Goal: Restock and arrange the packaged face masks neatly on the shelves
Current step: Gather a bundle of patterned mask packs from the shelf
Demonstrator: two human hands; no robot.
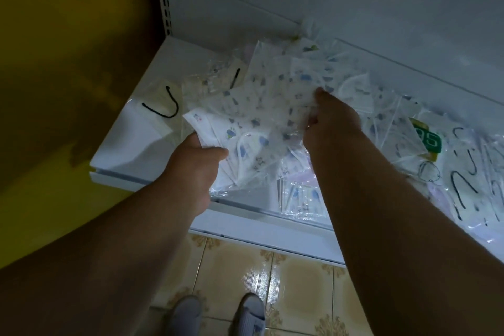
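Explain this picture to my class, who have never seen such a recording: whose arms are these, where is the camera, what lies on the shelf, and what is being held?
There is no machine here. The arms belong to a person wearing a camera on the head, so you look down along them to the floor tiles and slippers.

In front is a white shelf with a loose pile of face masks in clear packets. Most in the middle have a blue print; some at the left and far right have black ear loops.

The left hand holds a fanned bundle of printed masks by its near edge. The right hand pinches packets at the far side of the same bundle.
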